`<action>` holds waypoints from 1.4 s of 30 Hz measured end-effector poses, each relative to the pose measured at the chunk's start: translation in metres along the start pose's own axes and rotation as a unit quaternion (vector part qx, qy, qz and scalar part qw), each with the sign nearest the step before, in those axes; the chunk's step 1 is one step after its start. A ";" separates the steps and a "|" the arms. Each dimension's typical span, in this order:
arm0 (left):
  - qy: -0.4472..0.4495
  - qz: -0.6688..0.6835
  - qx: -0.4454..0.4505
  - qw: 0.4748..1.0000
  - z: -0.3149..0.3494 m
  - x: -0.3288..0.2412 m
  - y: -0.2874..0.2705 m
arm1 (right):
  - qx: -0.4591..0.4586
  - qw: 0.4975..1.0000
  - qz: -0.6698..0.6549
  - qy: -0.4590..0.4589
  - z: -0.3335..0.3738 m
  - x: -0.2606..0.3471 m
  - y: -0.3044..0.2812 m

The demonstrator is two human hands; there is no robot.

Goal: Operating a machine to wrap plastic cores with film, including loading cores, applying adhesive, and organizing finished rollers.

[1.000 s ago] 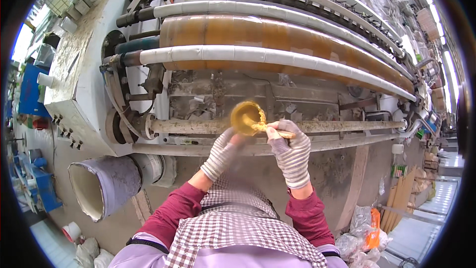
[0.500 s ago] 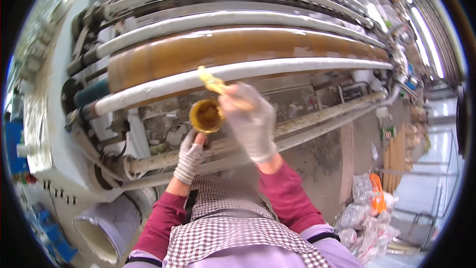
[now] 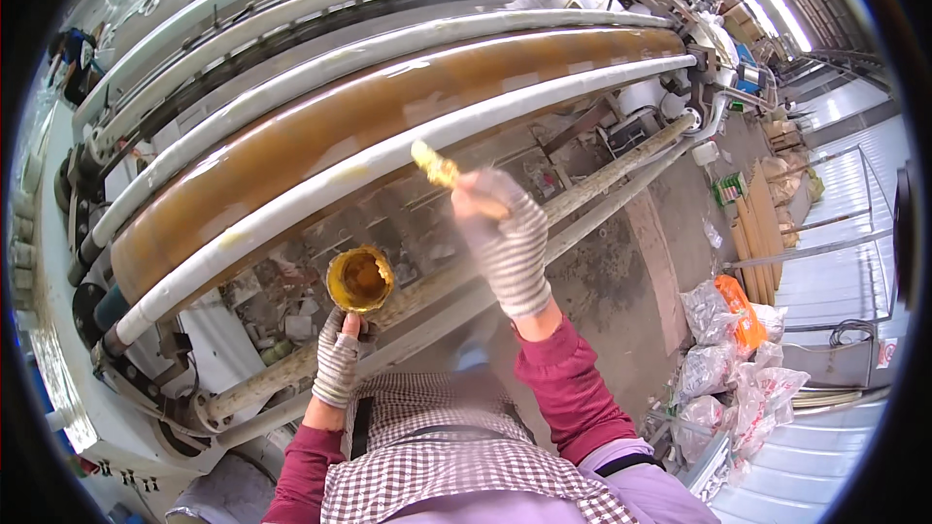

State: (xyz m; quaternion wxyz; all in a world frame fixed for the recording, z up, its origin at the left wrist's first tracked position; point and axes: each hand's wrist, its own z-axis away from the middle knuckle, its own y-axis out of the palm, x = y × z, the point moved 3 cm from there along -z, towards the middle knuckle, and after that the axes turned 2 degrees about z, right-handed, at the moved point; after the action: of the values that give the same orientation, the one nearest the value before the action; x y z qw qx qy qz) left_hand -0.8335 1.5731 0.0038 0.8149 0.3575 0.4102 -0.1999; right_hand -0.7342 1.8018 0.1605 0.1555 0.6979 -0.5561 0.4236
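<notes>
Just above the checked apron (image 3: 456, 432), which the lower edge cuts off, the left hand (image 3: 337, 359), in a striped glove, is closed around the near side of a yellow cup (image 3: 342, 293); the fingers beneath are hidden, the brownish inside hard to read. Farther out, to the right, the right hand (image 3: 503, 243) is clenched on a yellow-coated tool (image 3: 434, 166) (blurred, its handle mostly covered by the fist). The tip overlaps the front white roller (image 3: 544, 95) in view; I cannot tell whether they touch. Beyond lie a brown roller (image 3: 388, 102) and a rear white roller (image 3: 485, 27)
</notes>
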 end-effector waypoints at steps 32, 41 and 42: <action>-0.011 -0.020 0.052 0.998 -0.171 0.108 0.455 | 0.201 0.963 0.153 -0.100 -0.173 -0.244 -0.341; 0.006 -0.043 -0.010 0.999 -0.191 0.168 0.573 | 0.184 0.965 0.159 -0.103 -0.215 -0.334 -0.447; 0.007 -0.043 -0.038 0.998 -0.189 0.171 0.591 | 0.157 0.965 0.160 -0.134 -0.222 -0.342 -0.467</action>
State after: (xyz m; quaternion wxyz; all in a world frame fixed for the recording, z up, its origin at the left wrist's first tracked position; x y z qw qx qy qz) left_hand -0.4676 2.1015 0.0350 0.8156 0.3100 0.4377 -0.2169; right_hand -0.4104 2.3308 0.1496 -0.1012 0.6661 -0.6026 0.4278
